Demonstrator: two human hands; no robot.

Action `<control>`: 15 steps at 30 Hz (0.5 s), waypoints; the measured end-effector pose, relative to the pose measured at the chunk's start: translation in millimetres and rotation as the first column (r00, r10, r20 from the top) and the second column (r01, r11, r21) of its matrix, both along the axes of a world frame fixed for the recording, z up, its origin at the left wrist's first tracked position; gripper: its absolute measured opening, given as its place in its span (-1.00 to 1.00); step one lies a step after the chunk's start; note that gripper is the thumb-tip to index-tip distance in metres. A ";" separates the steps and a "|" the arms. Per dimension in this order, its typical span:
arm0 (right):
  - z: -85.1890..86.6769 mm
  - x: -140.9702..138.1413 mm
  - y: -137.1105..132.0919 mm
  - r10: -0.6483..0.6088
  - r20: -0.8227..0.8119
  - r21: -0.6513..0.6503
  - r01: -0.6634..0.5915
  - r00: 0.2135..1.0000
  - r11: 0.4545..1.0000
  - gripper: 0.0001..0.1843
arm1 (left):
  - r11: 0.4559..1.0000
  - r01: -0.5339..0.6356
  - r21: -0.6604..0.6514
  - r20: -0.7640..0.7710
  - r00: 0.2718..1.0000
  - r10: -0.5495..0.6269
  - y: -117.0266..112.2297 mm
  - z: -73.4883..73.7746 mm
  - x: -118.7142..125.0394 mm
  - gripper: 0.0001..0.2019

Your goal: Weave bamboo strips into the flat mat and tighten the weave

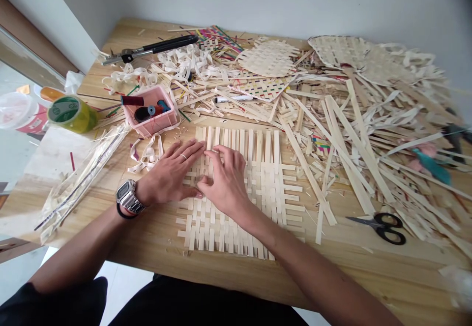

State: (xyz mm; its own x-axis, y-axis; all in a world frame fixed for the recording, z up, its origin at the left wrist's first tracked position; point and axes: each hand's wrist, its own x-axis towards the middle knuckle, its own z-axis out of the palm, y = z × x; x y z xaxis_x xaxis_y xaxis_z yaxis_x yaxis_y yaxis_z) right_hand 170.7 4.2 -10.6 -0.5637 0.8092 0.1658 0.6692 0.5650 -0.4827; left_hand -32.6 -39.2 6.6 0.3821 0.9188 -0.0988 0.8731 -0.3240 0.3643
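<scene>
A square mat of woven pale bamboo strips [265, 188] lies flat on the wooden table [147, 237] in front of me. Loose strip ends stick out along its far, right and near sides. My left hand [179, 173], with a ring and a wrist watch [129, 197], rests flat on the mat's left part, fingers stretched out. Beside it, my right hand [226, 178] is bent over the weave, thumb and forefinger at the strips near the left hand's fingertips. Whether a strip is pinched between them is hidden.
Black-handled scissors [389, 227] lie at the right. Loose bamboo strips [342, 144] heap up behind them. A pink basket [153, 122] holds thread spools. Tape rolls [72, 114] stand at the left, a marker [234, 98] lies behind the mat, and round woven pieces [269, 56] sit farther back.
</scene>
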 end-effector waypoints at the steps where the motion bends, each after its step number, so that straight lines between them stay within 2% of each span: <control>1: -0.3 -0.4 -0.3 -0.004 -0.006 0.003 0.004 1.000 1.000 -0.35 | 1.000 0.000 -0.001 -0.004 1.000 0.000 0.1 0.6 0.4 0.14; 7: -1.1 0.4 0.1 0.016 -0.040 0.009 -0.015 0.999 1.000 -0.41 | 1.000 0.009 -0.013 -0.008 1.000 -0.009 0.9 2.5 0.5 0.11; 15: -1.5 4.5 1.7 0.046 -0.071 0.003 -0.046 0.996 0.999 -0.48 | 0.996 0.087 0.003 0.087 0.992 -0.087 1.0 -2.1 -13.0 0.09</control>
